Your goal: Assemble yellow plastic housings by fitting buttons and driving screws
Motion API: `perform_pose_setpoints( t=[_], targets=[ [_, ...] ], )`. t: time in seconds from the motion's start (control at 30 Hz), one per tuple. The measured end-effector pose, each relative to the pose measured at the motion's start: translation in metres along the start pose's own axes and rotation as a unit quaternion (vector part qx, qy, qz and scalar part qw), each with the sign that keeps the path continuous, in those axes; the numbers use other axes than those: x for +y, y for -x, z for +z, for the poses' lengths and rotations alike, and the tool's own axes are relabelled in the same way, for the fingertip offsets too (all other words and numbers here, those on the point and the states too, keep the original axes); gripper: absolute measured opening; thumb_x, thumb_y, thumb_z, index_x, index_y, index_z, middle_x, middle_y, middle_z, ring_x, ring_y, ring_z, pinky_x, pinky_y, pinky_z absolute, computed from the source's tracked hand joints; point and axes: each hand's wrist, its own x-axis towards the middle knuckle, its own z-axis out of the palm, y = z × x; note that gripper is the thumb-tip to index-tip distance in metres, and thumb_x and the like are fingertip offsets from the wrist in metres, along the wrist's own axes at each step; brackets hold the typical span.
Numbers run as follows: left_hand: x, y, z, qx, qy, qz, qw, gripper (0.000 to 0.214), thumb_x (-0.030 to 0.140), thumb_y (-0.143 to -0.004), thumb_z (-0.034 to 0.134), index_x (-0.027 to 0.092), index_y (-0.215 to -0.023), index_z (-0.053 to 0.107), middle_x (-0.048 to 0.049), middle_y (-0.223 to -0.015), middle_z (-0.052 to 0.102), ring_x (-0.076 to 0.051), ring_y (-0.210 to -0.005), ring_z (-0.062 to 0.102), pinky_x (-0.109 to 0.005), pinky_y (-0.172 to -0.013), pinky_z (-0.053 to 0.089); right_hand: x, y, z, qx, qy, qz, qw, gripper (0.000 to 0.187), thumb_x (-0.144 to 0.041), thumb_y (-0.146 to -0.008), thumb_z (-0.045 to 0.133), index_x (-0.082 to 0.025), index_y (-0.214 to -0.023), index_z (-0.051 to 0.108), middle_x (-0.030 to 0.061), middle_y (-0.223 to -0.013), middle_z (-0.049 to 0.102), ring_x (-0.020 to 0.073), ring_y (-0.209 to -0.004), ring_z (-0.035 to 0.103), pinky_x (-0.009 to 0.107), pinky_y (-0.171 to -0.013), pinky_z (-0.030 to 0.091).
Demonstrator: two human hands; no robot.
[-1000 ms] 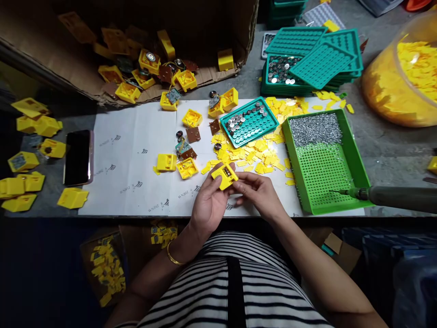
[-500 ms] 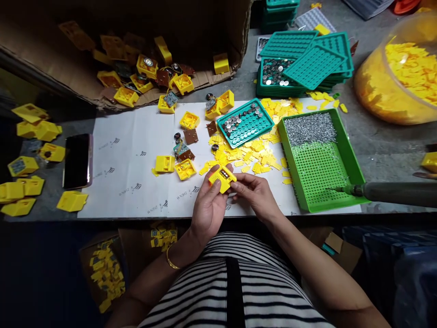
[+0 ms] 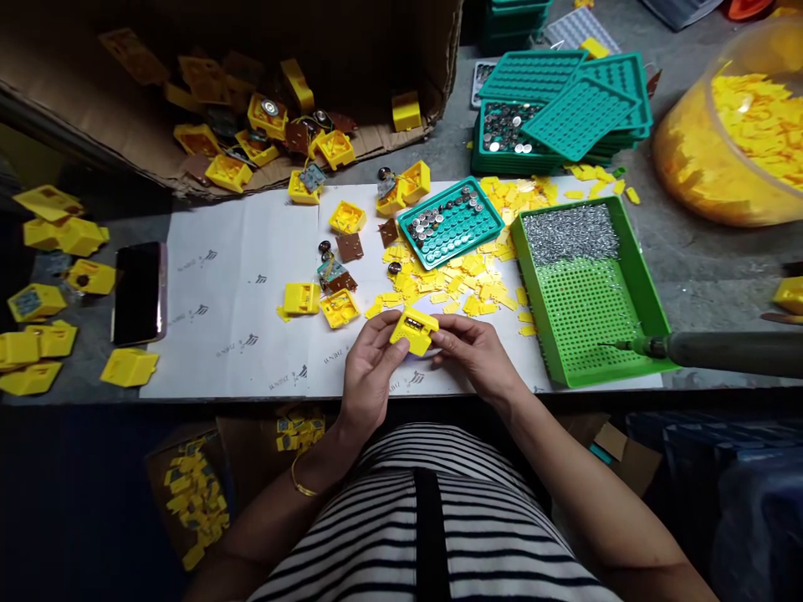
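Between my two hands, over the front of the white paper, is a small yellow plastic case (image 3: pixel 421 338) with silvery button cells showing in its open slot. My left hand (image 3: pixel 369 372) grips it from the left, thumb on its face. At its right edge, the thumb and fingers of my right hand (image 3: pixel 475 353) pinch it. Just beyond lie loose flat yellow plastic pieces (image 3: pixel 461 284) and a teal tray (image 3: pixel 489 221) of button cells. To the left of these are opened yellow cases (image 3: pixel 340 309) with brown boards and wires.
A green basket (image 3: pixel 652 309) of small metal parts stands at right, with a screwdriver-like tool (image 3: pixel 721 351) over its front. Behind are stacked teal trays (image 3: pixel 583 117) and a clear tub (image 3: pixel 677 159) of yellow pieces. A cardboard box (image 3: pixel 376 155) and a phone (image 3: pixel 139 293) are at left.
The yellow case has turned a little and shifted slightly right in my hands. My left hand and wrist have moved a bit left. Both hands remain on the case.
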Motion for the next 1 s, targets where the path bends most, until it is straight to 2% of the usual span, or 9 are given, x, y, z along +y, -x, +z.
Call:
perform_pose_setpoints(
  t=[0.17, 0.37, 0.5, 0.57, 0.67, 0.73, 0.8, 0.9, 1.0],
  targets=[
    [0.009, 0.004, -0.011, -0.025, -0.069, -0.053, 0.996, 0.049, 0.018, -0.073, 0.077, 0.024, -0.119, 0.062, -0.0056, -0.119, 0.068, -0.02, -0.111, 0.063, -0.029, -0.094, 0.05, -0.005, 0.007, -0.002, -0.019, 0.148, -0.055, 0.987, 0.034, -0.037, -0.074, 0.075, -0.019, -0.103, 0.073, 0.0039, -0.091, 0.073, 0.0131, -0.072, 0.064, 0.025, -0.064, 0.053],
    [0.016, 0.012, -0.022, -0.054, -0.113, -0.145, 0.981, 0.053, 0.02, -0.074, 0.075, 0.022, -0.125, 0.059, -0.0067, -0.117, 0.068, -0.02, -0.109, 0.063, -0.028, -0.09, 0.052, -0.011, 0.013, -0.002, -0.084, 0.391, -0.131, 0.907, 0.02, -0.028, -0.086, 0.059, -0.016, -0.097, 0.071, 0.0009, -0.073, 0.069, 0.0103, -0.062, 0.059, 0.022, -0.059, 0.044],
    [0.015, 0.011, -0.023, -0.041, -0.083, -0.175, 0.98, 0.045, 0.02, -0.073, 0.077, 0.02, -0.114, 0.06, -0.0036, -0.103, 0.067, -0.015, -0.09, 0.064, -0.023, -0.074, 0.056, -0.021, 0.003, -0.007, -0.092, 0.517, -0.185, 0.831, 0.03, -0.034, -0.095, 0.048, -0.017, -0.104, 0.071, 0.0026, -0.076, 0.07, 0.0108, -0.06, 0.056, 0.024, -0.059, 0.039],
    [0.015, 0.01, -0.023, -0.035, -0.06, -0.185, 0.98, 0.042, 0.019, -0.073, 0.077, 0.02, -0.111, 0.059, -0.0014, -0.097, 0.065, -0.012, -0.084, 0.063, -0.022, -0.073, 0.056, -0.026, -0.006, -0.013, -0.023, 0.573, -0.231, 0.786, 0.03, -0.037, -0.095, 0.049, -0.018, -0.105, 0.071, 0.0052, -0.084, 0.071, 0.0134, -0.067, 0.057, 0.026, -0.061, 0.038],
    [0.015, 0.008, -0.022, -0.018, -0.037, -0.2, 0.979, 0.042, 0.018, -0.073, 0.076, 0.021, -0.109, 0.057, -0.0009, -0.096, 0.065, -0.011, -0.079, 0.064, -0.022, -0.071, 0.057, -0.032, -0.022, -0.019, 0.073, 0.68, -0.255, 0.684, 0.027, -0.035, -0.095, 0.05, -0.022, -0.098, 0.073, 0.008, -0.093, 0.068, 0.0194, -0.084, 0.057, 0.028, -0.058, 0.032],
    [0.016, 0.007, -0.021, -0.004, -0.027, -0.207, 0.978, 0.042, 0.017, -0.073, 0.076, 0.02, -0.11, 0.057, -0.0019, -0.098, 0.066, -0.012, -0.079, 0.064, -0.023, -0.07, 0.057, -0.033, -0.028, -0.018, 0.076, 0.737, -0.246, 0.626, 0.025, -0.033, -0.095, 0.049, -0.024, -0.095, 0.073, 0.0083, -0.095, 0.066, 0.022, -0.088, 0.054, 0.029, -0.054, 0.028],
    [0.017, 0.006, -0.02, 0.013, -0.018, -0.204, 0.979, 0.04, 0.017, -0.073, 0.075, 0.019, -0.11, 0.059, -0.0033, -0.099, 0.066, -0.012, -0.08, 0.065, -0.023, -0.07, 0.057, -0.029, -0.025, -0.012, 0.055, 0.764, -0.248, 0.593, 0.026, -0.034, -0.096, 0.048, -0.023, -0.093, 0.072, 0.0088, -0.097, 0.066, 0.0233, -0.089, 0.052, 0.031, -0.055, 0.029],
    [0.019, 0.004, -0.021, 0.03, 0.001, -0.179, 0.983, 0.036, 0.019, -0.077, 0.072, 0.018, -0.11, 0.061, -0.0051, -0.104, 0.066, -0.015, -0.087, 0.066, -0.028, -0.077, 0.057, -0.012, -0.003, -0.005, -0.003, 0.775, -0.289, 0.562, 0.025, -0.031, -0.096, 0.049, -0.019, -0.1, 0.07, 0.0097, -0.102, 0.067, 0.0252, -0.092, 0.053, 0.035, -0.065, 0.039],
    [0.019, 0.002, -0.023, 0.03, 0.023, -0.169, 0.985, 0.03, 0.021, -0.08, 0.068, 0.02, -0.108, 0.059, -0.0064, -0.107, 0.067, -0.02, -0.097, 0.066, -0.039, -0.089, 0.055, 0.01, 0.029, -0.011, -0.071, 0.738, -0.336, 0.581, 0.031, -0.028, -0.094, 0.053, -0.012, -0.119, 0.063, 0.0123, -0.116, 0.066, 0.0262, -0.108, 0.054, 0.038, -0.08, 0.044]
  ],
)
